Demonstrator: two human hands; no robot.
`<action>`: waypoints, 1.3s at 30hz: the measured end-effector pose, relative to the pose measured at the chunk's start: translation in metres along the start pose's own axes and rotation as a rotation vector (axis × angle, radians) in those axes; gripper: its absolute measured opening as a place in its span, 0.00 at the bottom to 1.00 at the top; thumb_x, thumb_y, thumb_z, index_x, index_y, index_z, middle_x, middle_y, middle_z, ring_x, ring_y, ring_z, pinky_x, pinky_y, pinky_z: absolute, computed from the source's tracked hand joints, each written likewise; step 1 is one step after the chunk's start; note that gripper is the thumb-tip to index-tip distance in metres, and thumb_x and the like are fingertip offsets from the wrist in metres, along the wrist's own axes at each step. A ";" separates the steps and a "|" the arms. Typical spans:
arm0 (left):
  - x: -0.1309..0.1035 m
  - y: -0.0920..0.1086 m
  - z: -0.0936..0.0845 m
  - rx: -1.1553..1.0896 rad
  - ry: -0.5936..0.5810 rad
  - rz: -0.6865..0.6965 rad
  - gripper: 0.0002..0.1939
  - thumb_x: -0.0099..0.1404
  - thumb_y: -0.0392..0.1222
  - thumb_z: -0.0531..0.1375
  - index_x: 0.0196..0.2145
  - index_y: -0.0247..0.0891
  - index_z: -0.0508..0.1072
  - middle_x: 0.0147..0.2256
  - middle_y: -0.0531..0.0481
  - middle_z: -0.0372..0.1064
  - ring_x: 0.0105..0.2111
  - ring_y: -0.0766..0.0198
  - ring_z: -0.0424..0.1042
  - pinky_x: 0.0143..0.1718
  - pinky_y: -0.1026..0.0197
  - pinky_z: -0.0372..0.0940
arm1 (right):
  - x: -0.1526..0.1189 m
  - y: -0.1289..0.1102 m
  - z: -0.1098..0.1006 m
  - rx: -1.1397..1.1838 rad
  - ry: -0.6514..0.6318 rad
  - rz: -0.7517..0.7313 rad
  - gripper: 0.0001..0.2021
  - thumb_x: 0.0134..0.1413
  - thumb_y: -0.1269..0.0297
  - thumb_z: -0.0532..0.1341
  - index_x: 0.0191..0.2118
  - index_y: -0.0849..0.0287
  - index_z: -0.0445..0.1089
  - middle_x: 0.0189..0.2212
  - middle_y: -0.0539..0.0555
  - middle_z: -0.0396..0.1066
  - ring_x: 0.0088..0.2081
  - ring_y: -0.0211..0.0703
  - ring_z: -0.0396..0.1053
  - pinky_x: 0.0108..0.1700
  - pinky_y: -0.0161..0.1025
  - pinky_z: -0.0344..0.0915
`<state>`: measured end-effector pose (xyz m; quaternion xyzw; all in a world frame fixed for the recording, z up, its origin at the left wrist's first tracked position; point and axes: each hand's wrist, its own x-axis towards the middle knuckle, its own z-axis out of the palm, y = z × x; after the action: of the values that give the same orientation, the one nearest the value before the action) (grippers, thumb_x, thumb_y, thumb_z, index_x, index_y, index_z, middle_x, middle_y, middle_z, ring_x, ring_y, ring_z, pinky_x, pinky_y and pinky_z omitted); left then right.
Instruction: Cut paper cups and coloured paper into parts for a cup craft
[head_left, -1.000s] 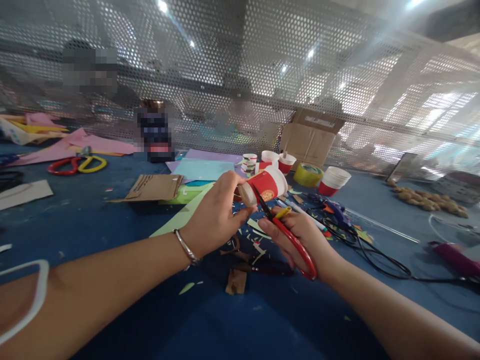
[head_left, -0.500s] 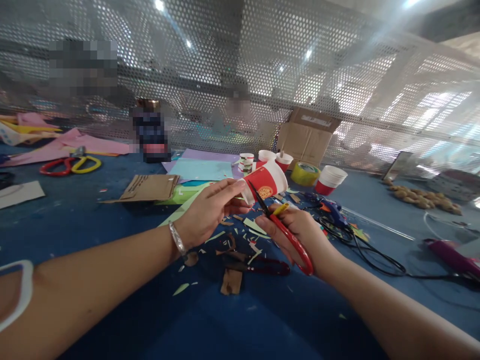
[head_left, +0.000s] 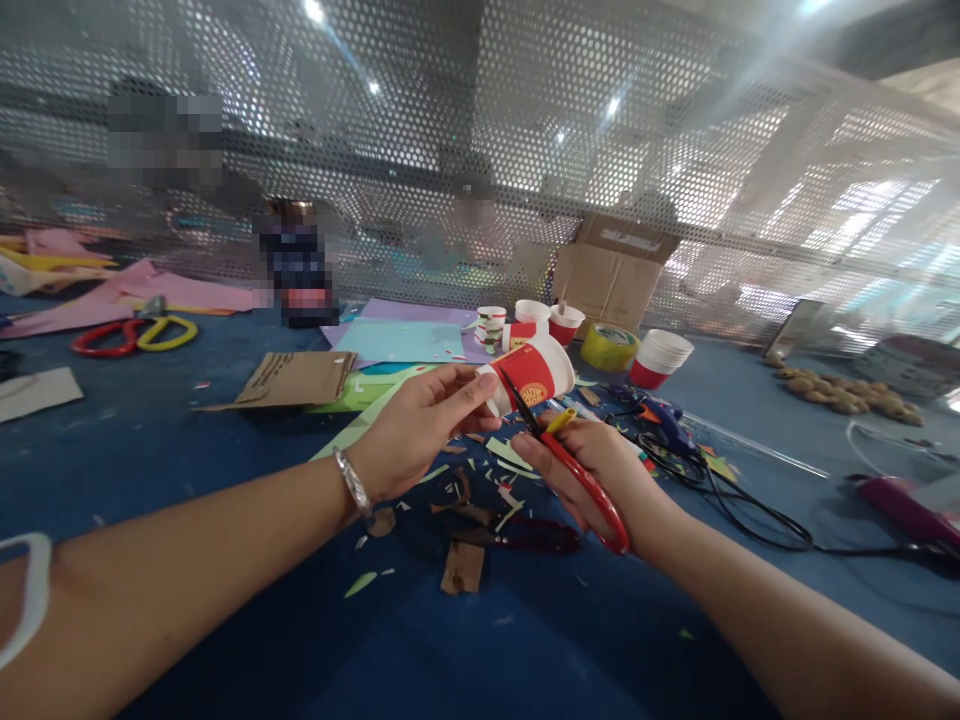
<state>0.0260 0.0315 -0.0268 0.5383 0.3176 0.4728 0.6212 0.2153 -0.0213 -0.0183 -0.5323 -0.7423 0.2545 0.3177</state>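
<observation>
My left hand [head_left: 427,420] grips a red and white paper cup [head_left: 536,372] by its base end. The cup lies on its side in the air, its wide rim turned to the right. In my right hand [head_left: 592,460] is a pair of scissors [head_left: 581,480] with red handles, a yellow part showing by the fingers. Their dark blades point up and left against the cup's side; I cannot tell whether they cut into it. Beneath the hands, paper scraps [head_left: 510,455] and another dark pair of scissors [head_left: 525,532] lie on the blue table [head_left: 315,620].
Paper cups [head_left: 661,352], yellow tape [head_left: 609,347] and a cardboard box [head_left: 611,275] stand behind. On the right are a blue glue gun [head_left: 667,425] with a black cord and a purple tool [head_left: 900,512]. Cardboard [head_left: 296,378] and red-and-yellow scissors [head_left: 135,335] lie left. A perforated screen [head_left: 420,130] rises behind.
The cup has turned and lowered slightly in my left hand, and its wide rim tilts a little more downward. My right hand with the scissors has hardly moved.
</observation>
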 end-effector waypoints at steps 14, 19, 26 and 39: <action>0.006 -0.003 -0.012 0.290 0.033 0.268 0.22 0.64 0.50 0.65 0.51 0.37 0.70 0.41 0.46 0.74 0.39 0.63 0.73 0.43 0.59 0.68 | 0.001 0.003 0.000 -0.095 0.048 -0.029 0.22 0.59 0.48 0.61 0.21 0.58 0.64 0.20 0.49 0.65 0.22 0.37 0.63 0.25 0.34 0.58; 0.009 -0.003 -0.017 0.394 0.027 0.310 0.25 0.64 0.51 0.65 0.54 0.36 0.68 0.43 0.43 0.74 0.44 0.57 0.73 0.45 0.55 0.69 | 0.001 0.004 -0.001 -0.037 -0.022 0.015 0.22 0.59 0.49 0.61 0.21 0.56 0.60 0.15 0.46 0.61 0.18 0.35 0.59 0.23 0.33 0.57; 0.009 -0.006 -0.014 0.242 -0.081 0.144 0.21 0.65 0.49 0.65 0.51 0.36 0.69 0.40 0.47 0.74 0.39 0.62 0.74 0.44 0.56 0.69 | 0.001 0.002 -0.001 0.011 -0.109 0.105 0.21 0.60 0.49 0.62 0.23 0.56 0.59 0.11 0.43 0.59 0.13 0.33 0.56 0.20 0.32 0.54; 0.002 -0.006 -0.005 0.118 0.012 0.111 0.20 0.60 0.46 0.69 0.46 0.36 0.69 0.40 0.50 0.72 0.36 0.66 0.74 0.43 0.58 0.69 | 0.003 0.003 0.001 -0.022 -0.054 0.093 0.23 0.57 0.46 0.62 0.20 0.55 0.58 0.10 0.43 0.55 0.14 0.34 0.54 0.19 0.32 0.51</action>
<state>0.0235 0.0351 -0.0339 0.5879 0.3183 0.4900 0.5594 0.2154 -0.0173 -0.0205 -0.5627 -0.7277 0.2750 0.2795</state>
